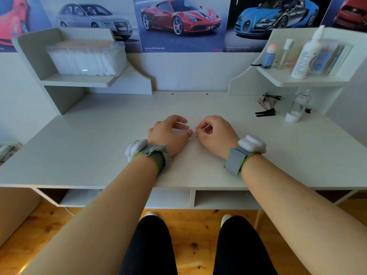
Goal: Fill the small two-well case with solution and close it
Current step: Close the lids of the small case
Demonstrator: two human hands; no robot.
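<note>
Desk: the bearing surface. Both hands rest on it at centre.

White bottle: upright on the shelf, well beyond and to the right of the right fingers. I judge it the likely solution, though its label is unreadable.

Clear bottle: lower down under that shelf, nearer the right fingers but also well apart from them.

Left hand: fingers and thumb are curled round the case, a small clear piece that shows between thumb tip and forefinger.

Right hand: fingers are curled, with the tips drawn together just beside the left thumb. I cannot tell whether they pinch part of the case or nothing.

Case: inside the left fingers, at or just above the desk. I cannot make out its wells or lids.

Handling judgement: light, rigid, thin plastic. It is smooth, likely slippery once wet, and hard to see against the white top. I would take it by the outer rim between thumb and forefinger, keep it level, and leave the wells uncovered for filling.
</note>
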